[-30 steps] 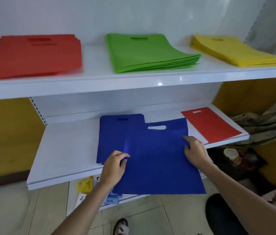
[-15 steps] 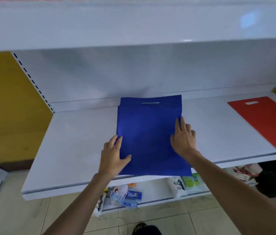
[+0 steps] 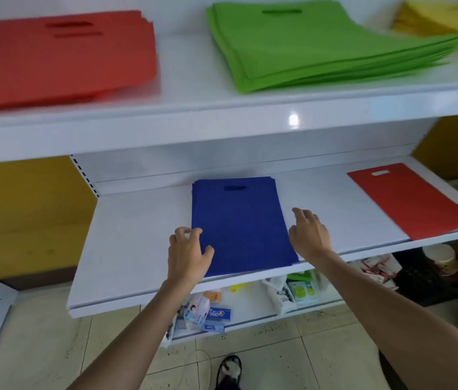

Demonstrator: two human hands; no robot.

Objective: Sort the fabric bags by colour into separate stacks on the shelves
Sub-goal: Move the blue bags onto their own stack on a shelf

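Note:
A neat stack of blue fabric bags [image 3: 239,220] lies in the middle of the lower white shelf [image 3: 137,235]. My left hand [image 3: 188,254] hovers at the stack's left front edge, fingers loosely curled, holding nothing. My right hand [image 3: 309,235] is just off the stack's right edge over the bare shelf, fingers relaxed. One red bag [image 3: 410,201] lies flat at the right end of the same shelf. On the upper shelf [image 3: 194,108] sit a red stack [image 3: 59,57], a green stack [image 3: 320,46] and a yellow stack [image 3: 447,21].
Below the lower shelf, a bottom shelf holds small boxes and packets [image 3: 205,313]. A paper cup [image 3: 438,257] and dark clutter stand at the lower right. My shoe [image 3: 230,370] is on the tiled floor. Yellow wall panels flank the shelving.
The loose blue bag has been squared onto the blue stack. Both hands, flat on the bag half a second ago, have lifted off to its sides. The view has tilted back up.

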